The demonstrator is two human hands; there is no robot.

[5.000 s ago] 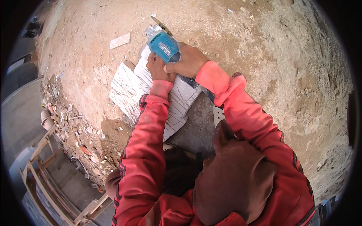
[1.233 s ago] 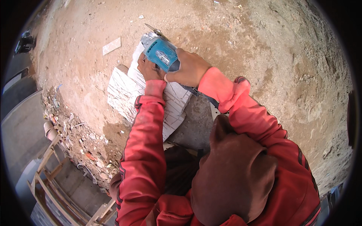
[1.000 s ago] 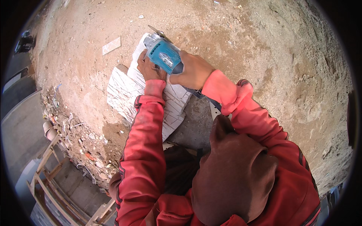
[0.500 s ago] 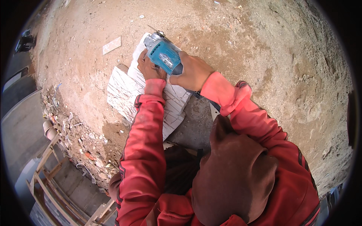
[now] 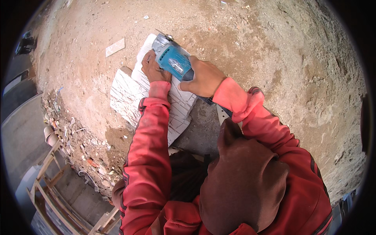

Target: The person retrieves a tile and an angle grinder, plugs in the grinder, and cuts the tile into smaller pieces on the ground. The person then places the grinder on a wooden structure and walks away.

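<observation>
Bare brown ground (image 5: 250, 51), gritty and littered with small chips, spreads around the stack of white slabs (image 5: 127, 92), the landmark here. Smooth dark brown cloth (image 5: 243, 180) bulges between the stack and the person, toward the right. A wooden frame (image 5: 46, 196) of thin pale bars stands well apart from the stack, to its left and nearer the person.

The slabs are flat and matte, overlapping at angles, with irregular edges and dark scored lines across the white faces.

Over the stack's far part sits a grinder (image 5: 173, 62), its blue casing glossy, its head bare metal. Its long axis slants from the stack's far end back to the right, toward the person. It lies forward and left of the right hand (image 5: 201, 78), the nearer one, which is clamped around its rear. The left hand (image 5: 153, 67) rests on the stack just beside the casing, fingers bent; whether they grip anything I cannot tell.

Left of the stack's far end, apart from it, lies a pale rectangular tile piece (image 5: 115, 47). Smallest is the thin disc at the grinder's head, seen nearly edge-on; whether it touches a slab is unclear.
</observation>
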